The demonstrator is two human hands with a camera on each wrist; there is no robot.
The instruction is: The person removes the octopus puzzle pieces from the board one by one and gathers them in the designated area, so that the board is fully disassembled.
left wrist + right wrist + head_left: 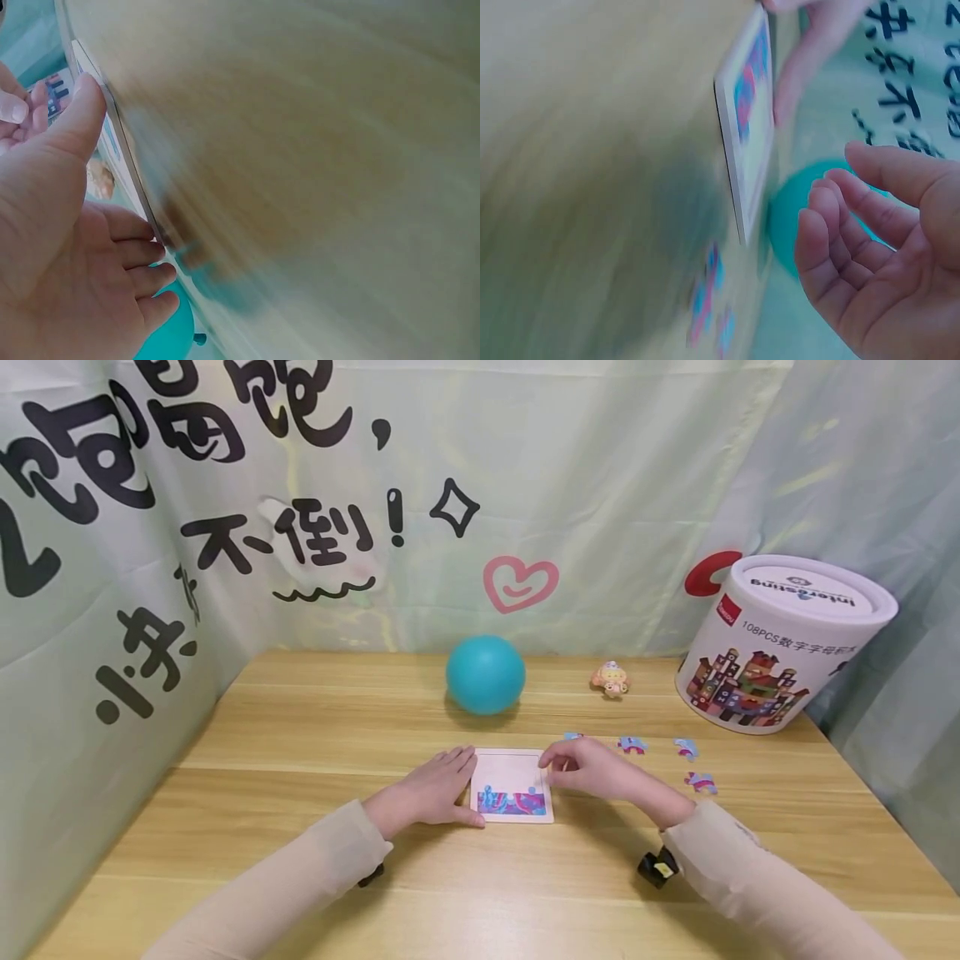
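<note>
Resting against the left edge of the jigsaw tray (510, 770), the left hand (438, 789) has its fingers straight and thumb spread, gripping nothing. This pale-framed tray lies on a wooden table (465, 877), joined pieces (512, 803) filling its near side. At the tray's far right corner, the right hand (588, 767) curves its fingers loosely, thumb apart, with nothing visible in its grasp; whether it touches the tray, I cannot tell. Loose jigsaw pieces (632, 745) lie right of the tray. Farther to its right stands a white block drum (776, 647). Beyond the tray sit a teal ball (486, 675) and, farther right, a small figurine (612, 679), before a printed curtain (600, 485).
</note>
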